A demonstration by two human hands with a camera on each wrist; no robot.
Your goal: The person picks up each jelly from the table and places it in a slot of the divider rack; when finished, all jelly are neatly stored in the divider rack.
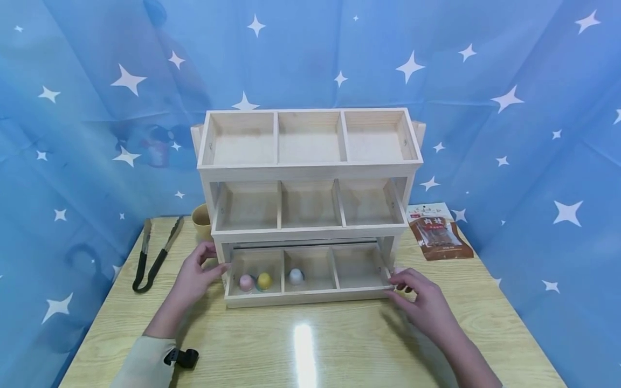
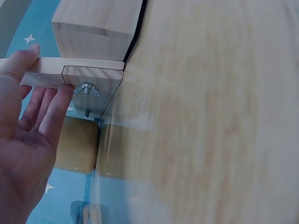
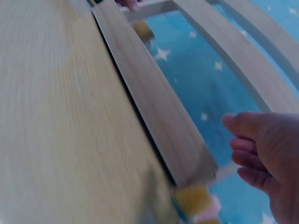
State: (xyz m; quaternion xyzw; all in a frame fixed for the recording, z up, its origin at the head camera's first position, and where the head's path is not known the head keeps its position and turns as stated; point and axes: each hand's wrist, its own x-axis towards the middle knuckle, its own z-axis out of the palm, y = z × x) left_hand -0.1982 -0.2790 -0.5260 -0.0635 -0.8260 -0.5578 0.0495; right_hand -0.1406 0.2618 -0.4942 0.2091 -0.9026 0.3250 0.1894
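Note:
A pale wooden three-tier rack (image 1: 310, 172) stands on the table, each tier split into three compartments. In its bottom tray (image 1: 310, 296), a pink ball-like piece (image 1: 246, 283) and a yellow one (image 1: 264, 281) lie in the left compartment, a white one (image 1: 296, 276) in the middle. My left hand (image 1: 196, 275) grips the rack's left upright (image 2: 46, 65), thumb on one side and fingers on the other. Beside the tray's right end is my right hand (image 1: 419, 302), its fingers (image 3: 245, 161) loosely bent around nothing. Blurred yellow pieces (image 3: 194, 200) and something pink (image 3: 209, 210) lie near that end.
Black-handled tongs (image 1: 154, 258) lie at the left, near a tan cup (image 1: 201, 218) behind the rack's left side. A brown snack packet (image 1: 439, 231) lies at the back right. Blue star-patterned cloth (image 1: 310, 54) hangs behind and at both sides.

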